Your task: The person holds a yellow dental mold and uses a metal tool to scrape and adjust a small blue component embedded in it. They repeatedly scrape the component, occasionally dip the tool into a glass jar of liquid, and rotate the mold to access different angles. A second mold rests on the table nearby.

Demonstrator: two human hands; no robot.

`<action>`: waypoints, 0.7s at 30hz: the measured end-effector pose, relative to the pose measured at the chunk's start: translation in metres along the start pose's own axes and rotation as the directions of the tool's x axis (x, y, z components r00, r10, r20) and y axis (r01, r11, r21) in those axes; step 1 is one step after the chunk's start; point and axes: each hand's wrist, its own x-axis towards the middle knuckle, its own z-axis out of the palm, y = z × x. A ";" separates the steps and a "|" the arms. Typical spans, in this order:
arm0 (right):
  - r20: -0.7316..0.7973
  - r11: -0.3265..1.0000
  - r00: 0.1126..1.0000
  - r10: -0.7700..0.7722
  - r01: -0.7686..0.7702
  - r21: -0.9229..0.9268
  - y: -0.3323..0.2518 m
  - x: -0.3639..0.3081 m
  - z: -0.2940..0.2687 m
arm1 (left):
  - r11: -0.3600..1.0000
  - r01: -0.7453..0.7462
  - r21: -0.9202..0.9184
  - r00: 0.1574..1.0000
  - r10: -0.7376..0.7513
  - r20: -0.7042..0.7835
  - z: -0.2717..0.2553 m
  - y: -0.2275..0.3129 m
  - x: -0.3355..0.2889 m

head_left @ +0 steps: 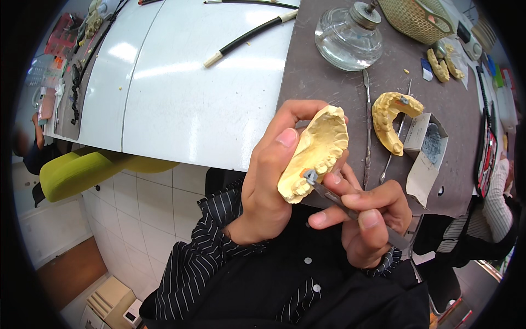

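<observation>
Furthest left, a lime-green chair (82, 171) sits tucked under the white tabletop (181, 93), with a black hose (249, 34) lying slack across the top.

Moving in, the left hand (271, 183) is wrapped round a yellow dental cast (315, 153), thumb pressed on the upper face and fingers curled behind. It is held up off the tabletop, close to the chest, and tilted so the row of teeth faces the tool; that seems to be why it is gripped so firmly, to keep it steady. The cast is pale yellow stone, horseshoe-shaped, with a small orange patch near the tooth being worked.

The right hand (364, 219) pinches a slim metal instrument (342, 202) like a pen, fingers closed tight, its grey tip touching the teeth at the cast's lower edge.

Further right on the dark mat (329, 88) stand a glass spirit lamp (348, 35), a long metal spatula (367, 120), a second yellow cast (392, 118) beside an open small box (424, 151), and a woven basket (413, 19).
</observation>
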 end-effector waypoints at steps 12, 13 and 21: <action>-0.098 0.987 0.989 -0.115 0.103 -0.120 -0.002 0.002 0.005 | 0.999 0.020 0.028 0.973 -0.013 -0.231 0.018 0.002 0.004; -0.113 0.987 0.989 -0.096 0.080 -0.141 -0.004 0.003 0.006 | 0.999 0.038 0.018 0.973 -0.033 -0.228 0.017 0.003 0.005; -0.081 0.945 0.991 -0.104 0.073 -0.320 -0.013 0.009 0.005 | 0.998 0.061 -0.029 0.998 -0.061 0.002 -0.005 0.004 0.003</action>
